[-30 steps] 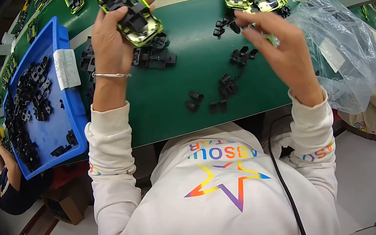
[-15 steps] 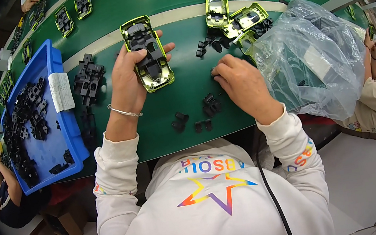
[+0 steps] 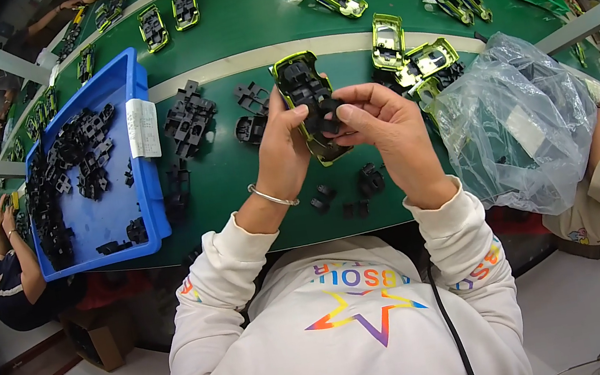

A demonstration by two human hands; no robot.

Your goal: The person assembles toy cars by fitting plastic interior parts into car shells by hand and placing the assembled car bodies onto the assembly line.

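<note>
A long green worktable (image 3: 252, 24) with grey bars (image 3: 586, 22) stands above whitish floor (image 3: 589, 307).

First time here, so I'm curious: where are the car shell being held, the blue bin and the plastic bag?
Car shell (image 3: 306, 90), head view: its black inside.
Blue bin (image 3: 151, 190), head view: its right wall.
Plastic bag (image 3: 492, 134), head view: its crumpled film.

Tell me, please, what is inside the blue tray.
Inside the blue tray, black parts are heaped mostly along the left side, with a few near the lower right corner. Whatever lies beneath them is covered.
</note>
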